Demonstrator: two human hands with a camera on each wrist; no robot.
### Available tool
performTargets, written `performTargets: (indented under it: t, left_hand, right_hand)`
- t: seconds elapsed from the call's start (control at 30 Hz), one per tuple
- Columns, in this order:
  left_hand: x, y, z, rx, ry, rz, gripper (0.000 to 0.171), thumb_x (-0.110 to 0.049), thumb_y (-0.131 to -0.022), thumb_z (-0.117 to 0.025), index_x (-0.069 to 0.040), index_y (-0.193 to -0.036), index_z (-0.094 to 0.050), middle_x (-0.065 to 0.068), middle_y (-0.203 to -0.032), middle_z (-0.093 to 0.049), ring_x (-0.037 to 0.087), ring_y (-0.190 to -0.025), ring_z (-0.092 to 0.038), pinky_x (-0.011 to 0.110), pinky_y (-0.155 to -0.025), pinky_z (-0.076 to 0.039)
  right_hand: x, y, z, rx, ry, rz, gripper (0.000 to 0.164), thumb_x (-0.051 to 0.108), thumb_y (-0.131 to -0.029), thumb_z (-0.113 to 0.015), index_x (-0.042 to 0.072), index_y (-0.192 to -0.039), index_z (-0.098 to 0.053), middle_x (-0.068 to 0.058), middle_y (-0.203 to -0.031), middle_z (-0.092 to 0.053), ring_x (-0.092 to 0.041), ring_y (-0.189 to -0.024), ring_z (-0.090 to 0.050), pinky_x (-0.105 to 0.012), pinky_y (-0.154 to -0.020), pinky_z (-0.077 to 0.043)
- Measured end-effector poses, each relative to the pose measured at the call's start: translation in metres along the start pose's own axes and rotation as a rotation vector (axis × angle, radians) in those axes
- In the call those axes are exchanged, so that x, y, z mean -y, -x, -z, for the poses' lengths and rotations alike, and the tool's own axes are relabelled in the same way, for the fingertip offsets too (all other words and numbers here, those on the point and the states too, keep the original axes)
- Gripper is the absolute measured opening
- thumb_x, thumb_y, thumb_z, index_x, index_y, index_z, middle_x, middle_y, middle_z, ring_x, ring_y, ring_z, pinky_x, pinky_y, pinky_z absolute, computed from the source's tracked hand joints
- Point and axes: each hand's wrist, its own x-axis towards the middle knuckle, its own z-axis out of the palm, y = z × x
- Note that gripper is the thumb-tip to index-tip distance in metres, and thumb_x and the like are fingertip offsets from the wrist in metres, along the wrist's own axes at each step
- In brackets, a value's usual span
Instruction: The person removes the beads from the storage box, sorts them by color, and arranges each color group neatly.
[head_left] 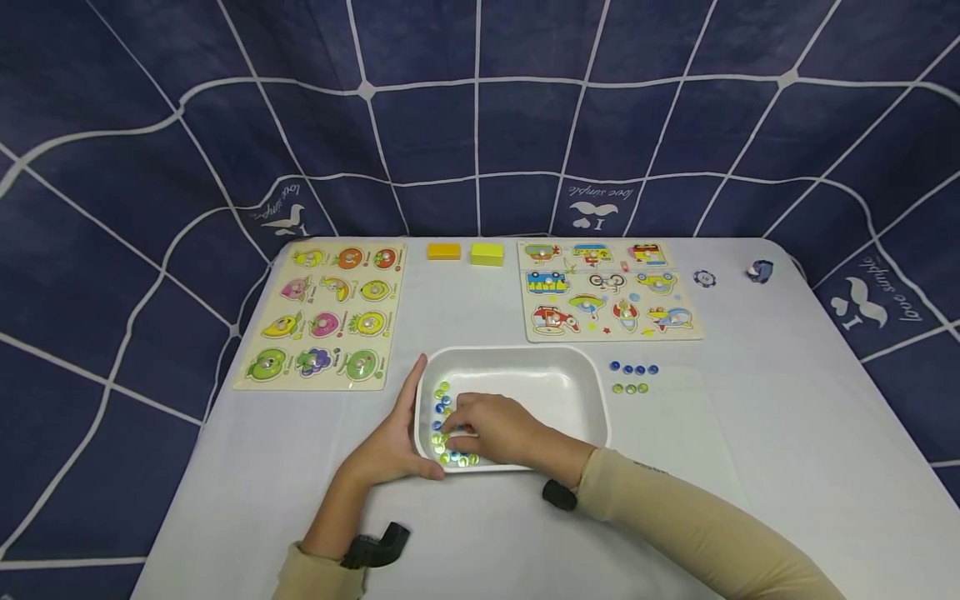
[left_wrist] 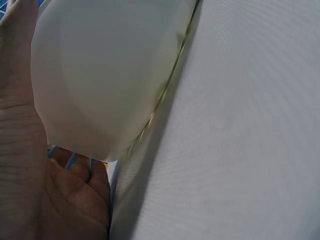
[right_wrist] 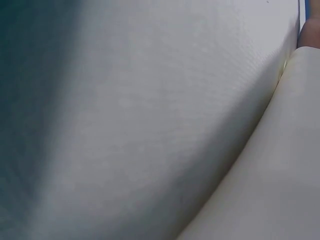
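Note:
A white tray (head_left: 525,357) has blue and yellow-green glass marbles (head_left: 439,448) gathered at its left end. My left hand (head_left: 386,446) rests against the tray's left end, its fingers extended along the outside and its thumb at the near corner. In the left wrist view, the tray's outer wall (left_wrist: 110,75) stands beside the palm and fingers. My right hand (head_left: 495,427) reaches over the near rim into the tray. Its thumb and index fingertips are apart among the marbles, with no marble visibly held. The right wrist view shows mainly tablecloth and the tray's outer wall (right_wrist: 270,165).
Right of the tray lie a row of blue marbles (head_left: 633,369) and a row of yellow-green ones (head_left: 631,388). Behind stand a fruit puzzle board (head_left: 393,325), a vehicle puzzle board (head_left: 611,335), an orange block (head_left: 443,252), a yellow block (head_left: 487,254) and two small objects at the far right.

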Motion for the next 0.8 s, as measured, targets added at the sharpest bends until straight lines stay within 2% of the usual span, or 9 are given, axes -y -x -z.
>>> performTargets:
  t: [0.17,0.33,0.57,0.7,0.8]
  left_hand:
    - [0.000,0.000,0.000,0.000,-0.002,-0.001,0.142,-0.049,-0.052,-0.089,-0.030,-0.151,0.012,0.004,-0.161,0.001,0.032,-0.146,-0.014,0.015,-0.105,-0.032]
    - [-0.001,0.000,-0.001,-0.003,-0.023,0.006,0.141,-0.052,-0.052,-0.088,-0.031,-0.151,0.012,-0.002,-0.160,0.000,0.029,-0.146,-0.012,0.014,-0.106,-0.029]
    - [-0.001,0.001,-0.001,-0.004,-0.023,0.023,0.141,-0.047,-0.053,-0.090,-0.033,-0.151,0.011,-0.002,-0.160,-0.002,0.029,-0.144,-0.019,0.014,-0.105,-0.033]
    - [-0.002,0.001,-0.001,-0.002,-0.006,0.035,0.140,-0.042,-0.054,-0.091,-0.034,-0.150,0.011,0.000,-0.160,-0.003,0.030,-0.143,-0.022,0.015,-0.103,-0.035]
    - [-0.002,0.000,-0.001,-0.005,0.007,0.037,0.141,-0.039,-0.054,-0.092,-0.033,-0.150,0.011,-0.001,-0.160,-0.003,0.031,-0.143,-0.022,0.014,-0.103,-0.035]
  right_hand:
    - [0.001,0.001,0.001,-0.013,-0.012,-0.003,0.014,0.030,-0.086,-0.068,0.023,-0.097,-0.073,0.014,-0.079,-0.053,0.000,-0.065,-0.046,-0.014,-0.057,-0.038]
    - [0.001,0.005,0.007,-0.093,-0.065,-0.007,0.013,0.031,-0.088,-0.065,0.024,-0.098,-0.069,0.015,-0.078,-0.050,0.000,-0.067,-0.046,-0.014,-0.059,-0.039]
    - [0.003,0.020,0.025,-0.212,-0.238,0.005,0.015,0.031,-0.090,-0.064,0.023,-0.103,-0.065,0.012,-0.080,-0.047,-0.003,-0.069,-0.045,-0.016,-0.061,-0.041]
    - [0.003,0.034,0.040,-0.260,-0.337,0.015,0.013,0.033,-0.092,-0.061,0.027,-0.103,-0.062,0.011,-0.082,-0.046,-0.004,-0.067,-0.045,-0.017,-0.057,-0.042]
    - [0.001,0.048,0.052,-0.304,-0.366,0.001,0.011,0.034,-0.092,-0.059,0.031,-0.103,-0.061,0.010,-0.082,-0.045,-0.005,-0.068,-0.044,-0.017,-0.057,-0.041]
